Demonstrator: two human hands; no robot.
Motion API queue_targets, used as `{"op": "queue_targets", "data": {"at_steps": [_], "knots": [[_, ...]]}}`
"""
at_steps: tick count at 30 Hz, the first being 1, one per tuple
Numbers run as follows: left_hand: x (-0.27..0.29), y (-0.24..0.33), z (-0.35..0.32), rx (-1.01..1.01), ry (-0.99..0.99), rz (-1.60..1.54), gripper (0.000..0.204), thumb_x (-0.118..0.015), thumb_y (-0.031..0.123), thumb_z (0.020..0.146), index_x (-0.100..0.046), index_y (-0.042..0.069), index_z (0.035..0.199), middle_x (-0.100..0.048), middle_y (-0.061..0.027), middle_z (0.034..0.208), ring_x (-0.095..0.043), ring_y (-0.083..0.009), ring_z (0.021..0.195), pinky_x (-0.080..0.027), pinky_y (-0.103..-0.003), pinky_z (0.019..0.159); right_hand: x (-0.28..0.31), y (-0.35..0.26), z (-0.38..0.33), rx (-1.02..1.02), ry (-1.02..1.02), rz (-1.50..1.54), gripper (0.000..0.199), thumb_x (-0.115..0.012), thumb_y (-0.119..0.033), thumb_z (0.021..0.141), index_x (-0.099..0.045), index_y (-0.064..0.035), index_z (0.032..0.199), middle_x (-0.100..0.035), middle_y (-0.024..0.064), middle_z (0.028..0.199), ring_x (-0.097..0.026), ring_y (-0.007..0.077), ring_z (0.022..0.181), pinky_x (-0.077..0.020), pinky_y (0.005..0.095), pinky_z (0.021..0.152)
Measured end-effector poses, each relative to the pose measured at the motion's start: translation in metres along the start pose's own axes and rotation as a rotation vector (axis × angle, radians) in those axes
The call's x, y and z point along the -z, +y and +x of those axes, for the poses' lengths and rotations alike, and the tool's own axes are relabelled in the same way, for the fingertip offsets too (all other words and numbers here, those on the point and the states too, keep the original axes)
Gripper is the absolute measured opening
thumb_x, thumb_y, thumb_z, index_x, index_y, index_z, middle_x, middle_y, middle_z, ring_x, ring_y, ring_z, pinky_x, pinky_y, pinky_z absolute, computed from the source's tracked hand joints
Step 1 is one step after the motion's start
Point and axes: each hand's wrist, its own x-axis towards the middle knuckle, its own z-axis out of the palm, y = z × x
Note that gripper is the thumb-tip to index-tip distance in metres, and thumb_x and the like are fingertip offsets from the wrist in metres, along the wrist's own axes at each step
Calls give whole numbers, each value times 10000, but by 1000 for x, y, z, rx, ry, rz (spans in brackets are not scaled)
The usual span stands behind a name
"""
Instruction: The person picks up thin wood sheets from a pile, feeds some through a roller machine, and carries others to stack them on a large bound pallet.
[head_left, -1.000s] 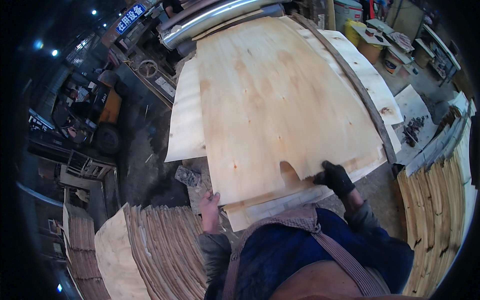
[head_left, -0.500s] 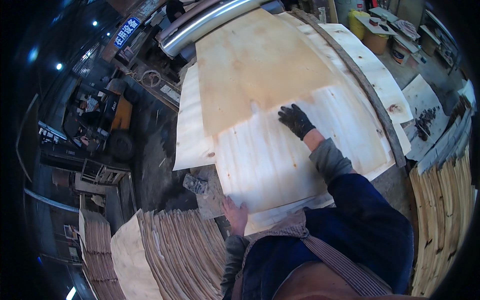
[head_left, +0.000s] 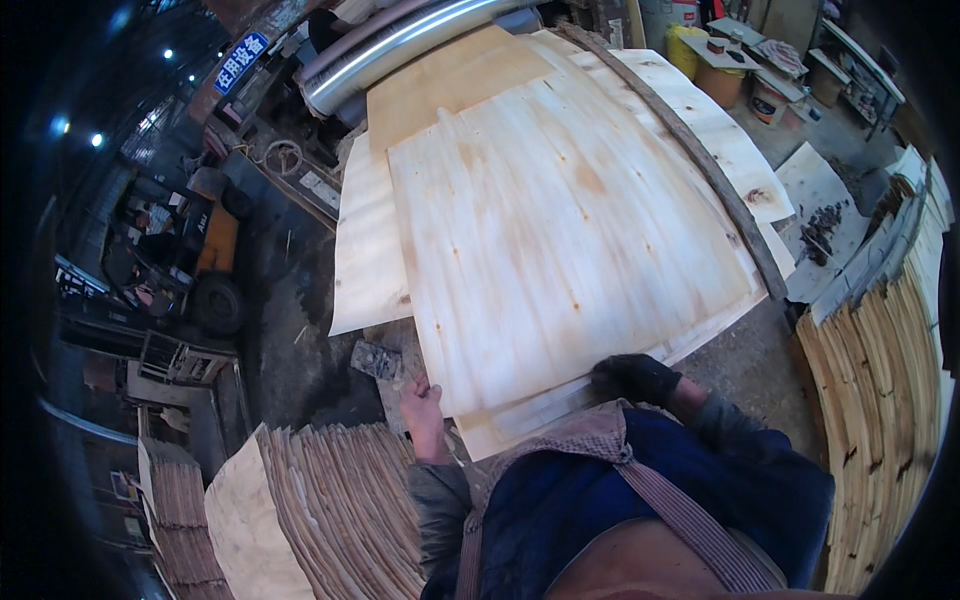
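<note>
A large pale wood veneer sheet (head_left: 560,220) with small knots lies over a tan sheet (head_left: 440,85), which shows at the far end by a shiny metal roller (head_left: 420,45). At the near left corner, my bare left hand (head_left: 425,415) has its fingers closed on the veneer sheet's edge. My right hand (head_left: 637,380), in a black glove, is curled at the near edge, right of the middle, its fingertips partly hidden. More pale sheets (head_left: 525,420) stick out below the near edge, and another sheet (head_left: 370,240) juts out on the left.
A long dark wooden strip (head_left: 700,160) runs along the right side. Stacks of veneer stand at the near left (head_left: 330,500) and right (head_left: 880,400). Beyond the dark floor on the left is an orange-and-black forklift (head_left: 215,240). Buckets and boards (head_left: 725,75) occupy the far right.
My right hand has drawn back from the sheet's middle to its near edge and curled. My left hand has closed at the corner. The pale sheet now reaches farther toward the roller, covering more tan.
</note>
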Motion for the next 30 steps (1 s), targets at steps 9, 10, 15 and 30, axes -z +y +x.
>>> {"op": "queue_targets", "data": {"at_steps": [9, 10, 15, 30], "knots": [[30, 22, -33, 55, -15, -366, 391, -483, -151, 721, -503, -75, 1105, -588, -151, 1071, -567, -208, 996, -439, -309, 882, 19, 8, -40, 219, 77, -53, 325, -494, -309, 890, -592, -1, 928, -634, 118, 781, -618, 256, 741, -484, 365, 667], [35, 19, -38, 58, -17, -382, 406, -481, -152, 720, -497, -74, 1118, -585, -153, 1081, -566, -210, 1000, -439, -311, 882, 15, 4, -40, 377, 114, -633, 288, -509, -279, 883, -585, -2, 902, -622, 111, 759, -606, 244, 699, -485, 362, 651], [27, 5, -31, 117, -29, -457, 446, -510, -120, 750, -471, -54, 1189, -574, -133, 1094, -562, -182, 964, -440, -276, 853, -13, -16, -30, 305, 147, -245, 214, -502, -186, 866, -545, 7, 784, -576, 116, 700, -572, 240, 635, -490, 355, 608], [-45, -83, -17, -131, -46, 780, 717, -663, 174, 724, -311, -121, 1274, -350, -300, 1288, -377, -352, 1204, -310, -355, 1010, -77, -169, 195, 483, -100, 145, 204, -450, -189, 905, -544, -23, 975, -578, 163, 1049, -559, 304, 967, -459, 445, 871]]}}
